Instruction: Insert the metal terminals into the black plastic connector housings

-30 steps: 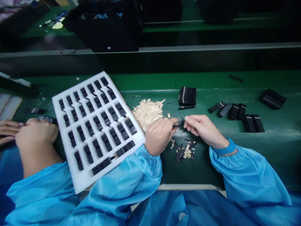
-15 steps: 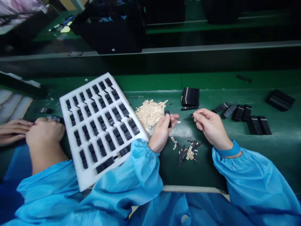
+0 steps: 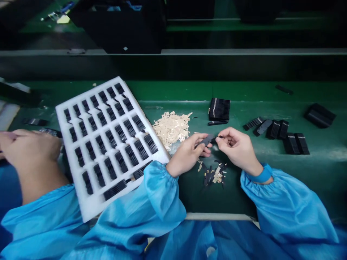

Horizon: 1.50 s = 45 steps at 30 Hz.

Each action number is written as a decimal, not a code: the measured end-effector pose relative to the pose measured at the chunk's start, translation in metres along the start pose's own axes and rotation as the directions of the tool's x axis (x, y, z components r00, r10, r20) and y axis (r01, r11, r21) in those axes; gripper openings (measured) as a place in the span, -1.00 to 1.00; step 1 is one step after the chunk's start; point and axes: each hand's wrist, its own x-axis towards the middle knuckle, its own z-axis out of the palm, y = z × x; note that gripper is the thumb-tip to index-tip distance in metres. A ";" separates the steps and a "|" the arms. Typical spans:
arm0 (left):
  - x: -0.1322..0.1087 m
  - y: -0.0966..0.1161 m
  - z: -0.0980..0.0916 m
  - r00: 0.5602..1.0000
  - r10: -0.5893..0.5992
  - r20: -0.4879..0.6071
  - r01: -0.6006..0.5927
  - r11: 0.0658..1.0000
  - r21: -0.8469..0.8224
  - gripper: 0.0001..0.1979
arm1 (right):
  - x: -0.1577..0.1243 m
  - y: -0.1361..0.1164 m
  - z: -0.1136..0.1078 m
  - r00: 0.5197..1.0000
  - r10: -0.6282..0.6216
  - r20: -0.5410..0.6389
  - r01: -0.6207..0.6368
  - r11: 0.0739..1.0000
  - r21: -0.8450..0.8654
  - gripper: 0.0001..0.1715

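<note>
My left hand (image 3: 188, 151) grips a flat dark grey plate (image 3: 207, 139) between thumb and fingers. Close against the end of that plate, my right hand (image 3: 237, 146) pinches a small black strip (image 3: 219, 137); whether the two parts touch, I cannot tell. Below both hands lies a small scatter of black and tan strips (image 3: 215, 175). Beyond my left wrist is a heap of tan paper-like pieces (image 3: 172, 126). A row of stacked black parts (image 3: 219, 109) stands just behind my hands.
At left, a white foam tray (image 3: 58, 115) holds rows of black parts, partly under my left sleeve. Another person's hand (image 3: 29, 148) rests beyond it. More black parts (image 3: 275, 129) and a black block (image 3: 320, 115) lie at right on the green bench (image 3: 320, 173).
My left hand has turned the plate towards my right hand, and the two hands have come together. The view has shifted slightly, moving the tray left in the picture.
</note>
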 end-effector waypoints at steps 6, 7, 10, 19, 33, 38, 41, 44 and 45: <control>0.000 0.001 0.007 0.999 -0.033 0.015 0.035 0.978 -0.207 -0.71 | -0.003 0.000 -0.001 0.997 -0.033 0.063 0.039 0.995 -0.097 -0.90; 0.001 0.001 0.008 0.999 -0.035 0.008 0.036 0.976 -0.216 -0.71 | -0.003 -0.001 -0.001 0.997 -0.034 0.068 0.040 0.994 -0.102 -0.90; 0.002 0.001 0.007 0.999 -0.049 0.000 0.047 0.970 -0.240 -0.69 | -0.003 -0.002 -0.002 0.996 -0.038 0.079 0.048 0.992 -0.120 -0.90; 0.002 0.002 0.006 0.998 -0.062 0.000 0.060 0.964 -0.258 -0.66 | -0.002 -0.003 -0.003 0.992 -0.082 0.094 0.097 0.979 -0.179 -0.92; 0.000 0.005 0.007 0.999 -0.053 -0.006 0.050 0.964 -0.260 -0.65 | -0.002 -0.007 -0.002 0.989 -0.119 0.089 0.134 0.974 -0.185 -0.94; 0.001 0.005 0.008 0.999 -0.049 -0.012 0.044 0.965 -0.259 -0.66 | -0.002 -0.008 -0.002 0.988 -0.125 0.092 0.141 0.973 -0.185 -0.93; 0.001 0.005 0.008 0.999 -0.051 -0.009 0.047 0.966 -0.254 -0.65 | -0.001 -0.008 -0.002 0.987 -0.127 0.094 0.142 0.973 -0.184 -0.93; 0.000 0.005 0.007 0.999 -0.050 -0.007 0.047 0.968 -0.246 -0.65 | -0.001 -0.008 -0.002 0.987 -0.130 0.097 0.146 0.972 -0.185 -0.93; 0.000 0.005 0.007 0.999 -0.046 -0.006 0.043 0.969 -0.244 -0.65 | -0.001 -0.008 -0.002 0.987 -0.132 0.095 0.148 0.971 -0.188 -0.93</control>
